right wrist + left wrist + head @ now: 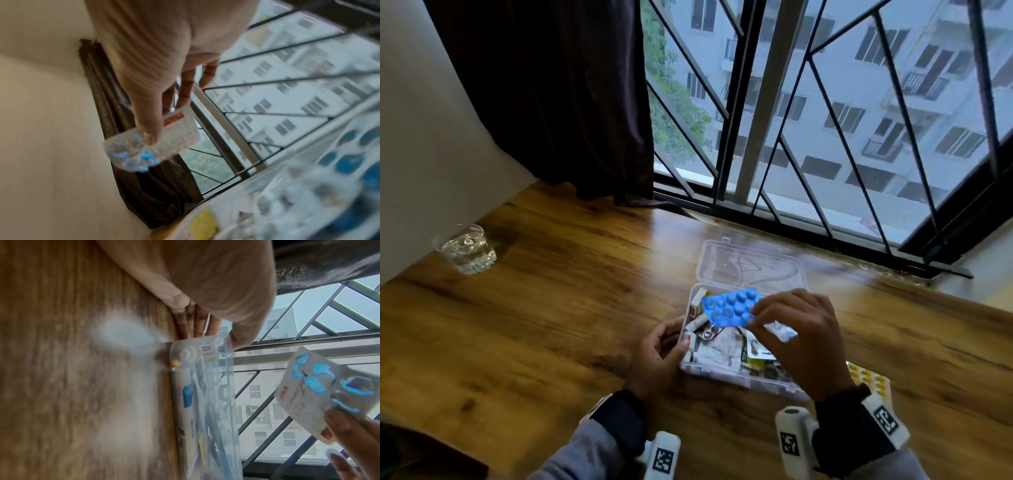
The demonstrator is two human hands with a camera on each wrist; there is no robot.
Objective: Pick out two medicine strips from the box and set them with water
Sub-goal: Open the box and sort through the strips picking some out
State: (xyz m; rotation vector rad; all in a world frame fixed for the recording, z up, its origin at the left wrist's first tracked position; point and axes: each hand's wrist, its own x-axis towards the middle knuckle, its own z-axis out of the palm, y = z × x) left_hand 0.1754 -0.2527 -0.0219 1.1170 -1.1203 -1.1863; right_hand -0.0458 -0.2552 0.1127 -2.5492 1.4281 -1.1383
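A clear plastic box [717, 371] full of medicine strips and packets lies open on the wooden table, its lid [750, 263] flat behind it. My right hand [756, 318] pinches a blue blister strip [729, 308] by its right end and holds it just above the box. In the right wrist view my thumb lies on the strip's [176, 129] foil back. My left hand [678, 342] grips the box's left front edge; the left wrist view shows its fingers [197, 321] against the box [205, 402]. A glass of water [469, 250] stands far left, by the wall.
A yellow blister strip [869, 380] lies on the table right of the box, partly under my right wrist. A barred window runs along the table's far edge, with a dark curtain [571, 102] at the back left. Bare wood stretches between box and glass.
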